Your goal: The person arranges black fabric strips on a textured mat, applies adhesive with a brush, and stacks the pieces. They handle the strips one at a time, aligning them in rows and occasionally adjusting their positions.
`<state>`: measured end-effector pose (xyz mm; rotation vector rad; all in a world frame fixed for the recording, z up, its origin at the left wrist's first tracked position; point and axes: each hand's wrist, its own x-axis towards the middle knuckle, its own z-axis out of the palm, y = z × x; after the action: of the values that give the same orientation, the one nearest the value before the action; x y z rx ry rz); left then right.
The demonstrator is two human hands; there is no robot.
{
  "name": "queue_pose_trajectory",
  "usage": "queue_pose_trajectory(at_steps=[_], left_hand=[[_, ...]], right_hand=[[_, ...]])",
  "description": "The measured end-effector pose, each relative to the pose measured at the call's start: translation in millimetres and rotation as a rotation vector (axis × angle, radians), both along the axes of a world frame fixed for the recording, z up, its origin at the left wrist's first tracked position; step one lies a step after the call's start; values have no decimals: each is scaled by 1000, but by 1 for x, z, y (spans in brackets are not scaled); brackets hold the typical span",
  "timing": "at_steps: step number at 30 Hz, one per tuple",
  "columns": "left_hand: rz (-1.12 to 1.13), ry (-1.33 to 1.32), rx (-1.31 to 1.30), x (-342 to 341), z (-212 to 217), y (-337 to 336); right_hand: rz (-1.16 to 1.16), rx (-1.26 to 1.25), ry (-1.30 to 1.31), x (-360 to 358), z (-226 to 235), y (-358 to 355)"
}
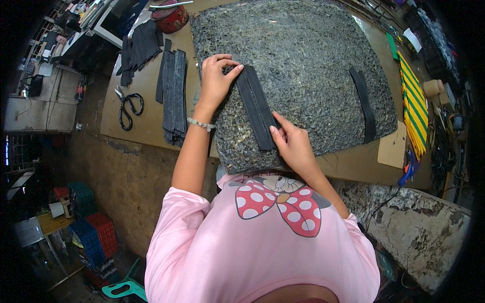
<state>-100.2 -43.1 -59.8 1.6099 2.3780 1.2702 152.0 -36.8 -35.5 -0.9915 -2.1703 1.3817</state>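
A long black fabric strip [256, 108] with a lengthwise line down it lies aslant on a thick grey mottled slab [313, 65]. My left hand [218, 83] pinches its far end between thumb and fingers. At the near end, my right hand [293, 144] grips the strip's right edge with thumb and forefinger; the other fingers curl partly out of sight. Another dark strip [365, 106], narrower and slightly curved, rests on the slab's right side. Left of my forearm is a stack of similar dark strips [175, 101].
Black-handled scissors [129, 108] lie on the brown table [113, 96], below more dark pieces [144, 45] and a red tub [171, 19]. To the right are yellow-green striped material [413, 106], a cardboard piece [392, 146] and a blue-handled glue gun [408, 171]. Crates [93, 237] stand lower left.
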Motion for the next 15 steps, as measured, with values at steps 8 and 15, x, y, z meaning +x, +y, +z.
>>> queue_pose_trajectory(at_steps=[8, 15], left_hand=[[50, 33, 68, 14, 9, -9], [-236, 347, -282, 76, 12, -41]], right_hand=[[11, 22, 24, -2, 0, -1], [29, 5, 4, -1, 1, 1]])
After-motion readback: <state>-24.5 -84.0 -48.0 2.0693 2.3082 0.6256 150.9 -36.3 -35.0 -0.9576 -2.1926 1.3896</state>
